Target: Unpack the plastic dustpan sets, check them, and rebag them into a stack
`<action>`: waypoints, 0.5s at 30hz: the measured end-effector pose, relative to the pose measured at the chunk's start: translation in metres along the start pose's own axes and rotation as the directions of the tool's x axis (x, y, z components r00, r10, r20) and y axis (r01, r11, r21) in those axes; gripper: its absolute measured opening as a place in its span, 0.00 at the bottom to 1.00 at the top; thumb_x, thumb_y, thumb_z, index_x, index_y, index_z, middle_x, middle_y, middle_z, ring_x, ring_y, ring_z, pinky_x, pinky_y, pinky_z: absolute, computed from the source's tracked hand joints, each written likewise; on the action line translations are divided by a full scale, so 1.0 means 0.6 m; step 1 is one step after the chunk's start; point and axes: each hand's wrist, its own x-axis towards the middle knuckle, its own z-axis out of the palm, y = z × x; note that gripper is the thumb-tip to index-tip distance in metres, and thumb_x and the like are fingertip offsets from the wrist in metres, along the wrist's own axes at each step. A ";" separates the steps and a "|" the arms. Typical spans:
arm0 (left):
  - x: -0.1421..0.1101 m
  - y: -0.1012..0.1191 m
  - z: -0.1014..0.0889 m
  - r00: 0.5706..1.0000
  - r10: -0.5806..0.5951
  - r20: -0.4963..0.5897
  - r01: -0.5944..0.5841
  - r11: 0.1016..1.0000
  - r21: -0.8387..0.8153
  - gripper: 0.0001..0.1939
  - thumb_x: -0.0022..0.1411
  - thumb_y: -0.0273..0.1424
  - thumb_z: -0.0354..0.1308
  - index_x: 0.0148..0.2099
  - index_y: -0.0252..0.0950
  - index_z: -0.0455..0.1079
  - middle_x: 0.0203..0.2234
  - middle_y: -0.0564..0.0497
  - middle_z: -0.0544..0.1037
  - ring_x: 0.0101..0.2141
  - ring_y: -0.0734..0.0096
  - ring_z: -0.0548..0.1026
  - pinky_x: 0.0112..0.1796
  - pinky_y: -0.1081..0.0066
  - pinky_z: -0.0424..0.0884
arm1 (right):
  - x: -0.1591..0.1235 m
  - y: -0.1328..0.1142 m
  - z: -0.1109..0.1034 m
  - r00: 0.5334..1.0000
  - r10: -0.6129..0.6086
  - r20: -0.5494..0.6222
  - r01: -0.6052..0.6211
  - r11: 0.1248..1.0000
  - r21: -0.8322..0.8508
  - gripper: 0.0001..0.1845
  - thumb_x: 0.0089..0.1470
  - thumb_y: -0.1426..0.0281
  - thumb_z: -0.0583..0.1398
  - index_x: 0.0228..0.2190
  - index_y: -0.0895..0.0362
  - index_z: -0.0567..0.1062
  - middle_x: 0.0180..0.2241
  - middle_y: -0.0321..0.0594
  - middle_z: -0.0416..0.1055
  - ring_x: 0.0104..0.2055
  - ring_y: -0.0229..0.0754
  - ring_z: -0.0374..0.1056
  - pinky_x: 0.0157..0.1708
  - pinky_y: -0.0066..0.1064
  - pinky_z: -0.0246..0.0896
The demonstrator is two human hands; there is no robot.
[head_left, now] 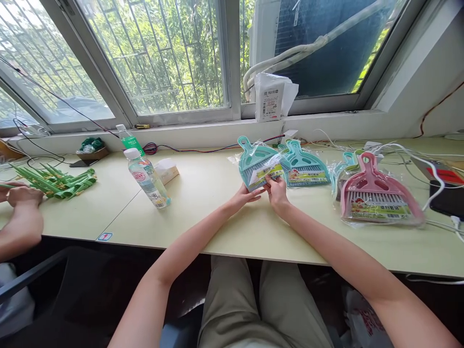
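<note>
A teal dustpan set (258,162) is held by its bottom edge in the left hand (246,195) and right hand (277,191), perhaps to keep it steady.

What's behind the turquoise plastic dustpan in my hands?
Behind it, to the right, is another turquoise plastic dustpan with a grey-bristled brush. The held dustpan covers its left edge, so that part can't be seen.

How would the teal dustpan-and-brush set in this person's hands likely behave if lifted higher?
The dustpan-and-brush set should stay stiff, since the molded pan holds its shape. It is probably light for its size, looking like thin plastic. The loose, glossy wrapper could slide or crinkle under the fingers.
</note>
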 end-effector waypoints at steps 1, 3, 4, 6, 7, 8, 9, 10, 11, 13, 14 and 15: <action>0.001 -0.002 0.005 1.000 -0.009 -0.015 0.009 1.000 0.020 0.39 0.51 0.37 0.71 0.63 0.46 0.60 0.60 0.43 0.69 0.57 0.52 0.71 0.55 0.51 0.66 | 0.002 -0.001 0.000 1.000 -0.004 -0.003 0.004 1.000 0.010 0.13 0.43 0.70 0.68 0.33 0.54 0.72 0.38 0.37 0.77 0.44 0.43 0.75 0.45 0.37 0.75; 0.004 -0.001 0.011 0.993 0.029 -0.114 -0.023 0.998 0.056 0.43 0.51 0.38 0.71 0.65 0.45 0.55 0.60 0.41 0.69 0.58 0.52 0.70 0.55 0.51 0.66 | 0.002 -0.001 0.000 1.000 -0.001 -0.004 0.001 1.000 0.016 0.14 0.43 0.71 0.68 0.33 0.54 0.72 0.38 0.37 0.77 0.43 0.43 0.76 0.46 0.37 0.75; 0.006 0.002 0.012 0.980 0.077 -0.183 -0.062 0.994 0.084 0.45 0.51 0.38 0.71 0.67 0.44 0.52 0.61 0.40 0.68 0.59 0.52 0.69 0.56 0.52 0.65 | 0.001 0.001 0.000 1.000 0.007 -0.006 -0.007 1.000 0.010 0.13 0.43 0.71 0.68 0.33 0.54 0.72 0.38 0.38 0.77 0.43 0.43 0.76 0.45 0.37 0.75; 0.007 0.011 0.007 0.925 0.200 -0.323 -0.145 0.971 0.189 0.53 0.50 0.37 0.71 0.70 0.43 0.43 0.62 0.39 0.66 0.61 0.53 0.66 0.59 0.54 0.62 | -0.004 0.006 0.002 1.000 0.031 0.000 -0.031 1.000 -0.007 0.13 0.44 0.71 0.67 0.34 0.54 0.72 0.39 0.38 0.77 0.43 0.43 0.76 0.45 0.37 0.75; 0.007 0.016 0.004 0.889 0.256 -0.380 -0.165 0.952 0.256 0.57 0.49 0.35 0.72 0.71 0.42 0.39 0.62 0.39 0.65 0.62 0.53 0.65 0.60 0.54 0.60 | -0.008 0.008 0.003 0.999 0.043 0.006 -0.043 0.999 -0.013 0.13 0.44 0.72 0.67 0.34 0.54 0.72 0.39 0.38 0.77 0.43 0.43 0.76 0.45 0.38 0.76; 0.006 0.020 0.001 0.855 0.301 -0.423 -0.169 0.932 0.320 0.60 0.48 0.33 0.73 0.71 0.41 0.35 0.62 0.38 0.65 0.62 0.53 0.64 0.62 0.55 0.58 | -0.011 0.011 0.005 0.998 0.054 0.013 -0.054 0.998 -0.018 0.13 0.45 0.72 0.67 0.35 0.54 0.72 0.40 0.38 0.77 0.44 0.43 0.76 0.46 0.38 0.76; 0.004 0.023 -0.002 0.828 0.334 -0.451 -0.165 0.913 0.372 0.62 0.48 0.32 0.72 0.72 0.40 0.33 0.62 0.38 0.65 0.62 0.53 0.64 0.62 0.55 0.57 | -0.015 0.012 0.006 0.998 0.062 0.020 -0.061 0.998 -0.021 0.14 0.45 0.72 0.67 0.35 0.55 0.73 0.41 0.38 0.76 0.44 0.43 0.76 0.46 0.38 0.76; 0.002 0.025 -0.003 0.810 0.356 -0.466 -0.162 0.899 0.406 0.62 0.49 0.32 0.72 0.72 0.40 0.31 0.61 0.37 0.65 0.62 0.53 0.64 0.63 0.55 0.56 | -0.017 0.013 0.007 0.997 0.067 0.028 -0.066 0.998 -0.022 0.14 0.45 0.72 0.67 0.36 0.55 0.73 0.42 0.39 0.76 0.44 0.43 0.76 0.46 0.38 0.76; 0.000 0.027 -0.003 0.799 0.374 -0.470 -0.168 0.891 0.422 0.61 0.51 0.33 0.70 0.72 0.40 0.30 0.61 0.37 0.66 0.61 0.53 0.65 0.63 0.55 0.56 | -0.020 0.013 0.009 0.997 0.070 0.036 -0.069 0.997 -0.023 0.14 0.45 0.72 0.67 0.36 0.55 0.73 0.42 0.39 0.76 0.44 0.43 0.76 0.47 0.38 0.76; -0.004 0.028 0.001 0.791 0.399 -0.464 -0.206 0.887 0.412 0.58 0.55 0.34 0.68 0.72 0.41 0.28 0.62 0.38 0.66 0.61 0.55 0.65 0.62 0.56 0.57 | -0.022 0.011 0.010 0.996 0.073 0.050 -0.072 0.997 -0.024 0.14 0.46 0.71 0.67 0.36 0.55 0.73 0.43 0.40 0.76 0.45 0.44 0.76 0.48 0.38 0.75; -0.005 0.029 0.004 0.794 0.405 -0.454 -0.232 0.891 0.390 0.57 0.56 0.35 0.68 0.72 0.42 0.28 0.62 0.39 0.65 0.62 0.56 0.65 0.62 0.57 0.57 | -0.022 0.009 0.010 0.996 0.074 0.056 -0.073 0.997 -0.022 0.14 0.46 0.71 0.67 0.37 0.55 0.73 0.43 0.40 0.76 0.45 0.45 0.76 0.48 0.39 0.75; -0.005 0.030 0.005 0.804 0.402 -0.439 -0.258 0.900 0.353 0.57 0.56 0.36 0.67 0.72 0.44 0.28 0.63 0.40 0.63 0.62 0.57 0.64 0.62 0.57 0.58 | -0.021 0.007 0.010 0.995 0.074 0.060 -0.073 0.997 -0.019 0.14 0.46 0.71 0.67 0.37 0.55 0.73 0.43 0.40 0.76 0.46 0.45 0.76 0.48 0.39 0.75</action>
